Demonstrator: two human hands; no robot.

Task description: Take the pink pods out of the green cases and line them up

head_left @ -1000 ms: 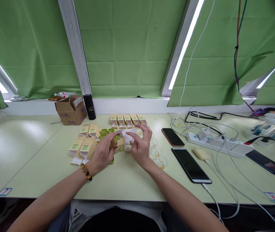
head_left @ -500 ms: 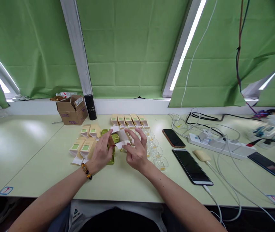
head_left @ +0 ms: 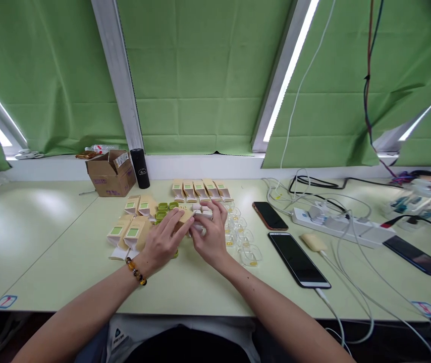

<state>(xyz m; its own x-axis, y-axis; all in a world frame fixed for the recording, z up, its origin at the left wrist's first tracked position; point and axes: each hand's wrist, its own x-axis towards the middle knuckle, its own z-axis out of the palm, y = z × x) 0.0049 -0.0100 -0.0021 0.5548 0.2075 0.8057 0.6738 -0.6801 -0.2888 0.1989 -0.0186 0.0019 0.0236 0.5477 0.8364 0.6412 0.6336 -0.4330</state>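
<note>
A small beige cardboard box (head_left: pixel 185 215) is held between both hands above the middle of the table. My left hand (head_left: pixel 165 237) closes around its left side. The thumb and fingers of my right hand (head_left: pixel 211 233) are closed on the box's right end, where the flaps are; my fingers partly hide that end. Olive-green small containers (head_left: pixel 162 214) sit just beyond and under my left hand. Small white pieces (head_left: pixel 202 210) lie behind my right fingers, partly covered. Clear plastic cases (head_left: pixel 249 254) with yellow spots stand in rows right of my right hand.
Several beige boxes (head_left: pixel 134 233) with green labels lie on the left, and a row of similar boxes (head_left: pixel 199 190) stands behind. Farther back are a brown carton (head_left: pixel 111 176) and a black bottle (head_left: pixel 140 169). Phones (head_left: pixel 299 259), a power strip (head_left: pixel 336 227) and cables occupy the right.
The box has turned, so its open inside with the green content no longer faces me. My right fingers, spread near the flaps before, have closed in on the box's end.
</note>
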